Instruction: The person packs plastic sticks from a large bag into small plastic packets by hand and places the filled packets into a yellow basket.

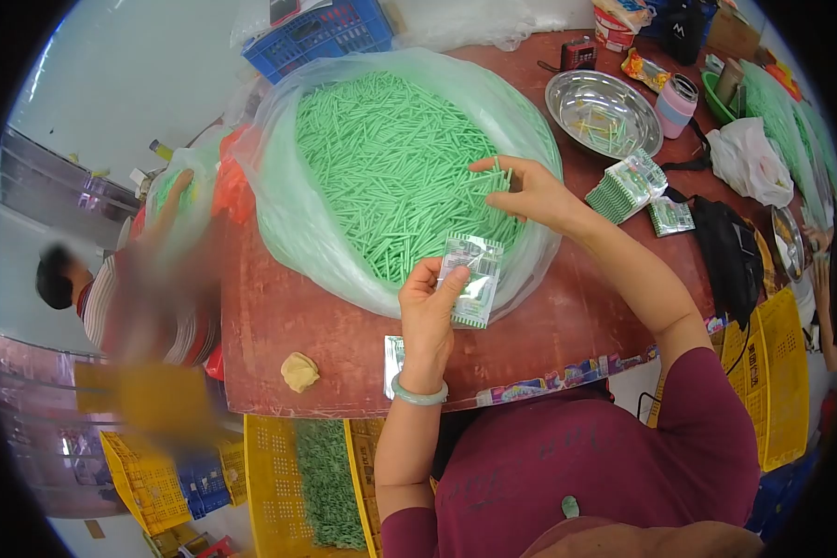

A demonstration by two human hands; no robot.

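My left hand [428, 302] is closed on a clear, green-edged printed packet [479, 284], thumb across its front. My right hand [535, 193] is over the right side of a large clear plastic bag [284, 200], its thumb and forefinger curved. A few short green sticks [504, 177] show at its fingers and seem gripped there; part of the grip is hidden. Inside the bag lies a big heap of loose green sticks [391, 158]. Another packet [393, 358] lies on the table beside my left wrist, partly covered by it.
On the red-brown table [260, 363] are a crumpled yellowish lump [299, 371], a steel bowl [604, 102] with a few sticks, stacked packets [623, 186], a pink-and-grey flask [676, 104] and a black bag [727, 246]. Yellow crates [270, 484] stand below. Another person [102, 293] works at left.
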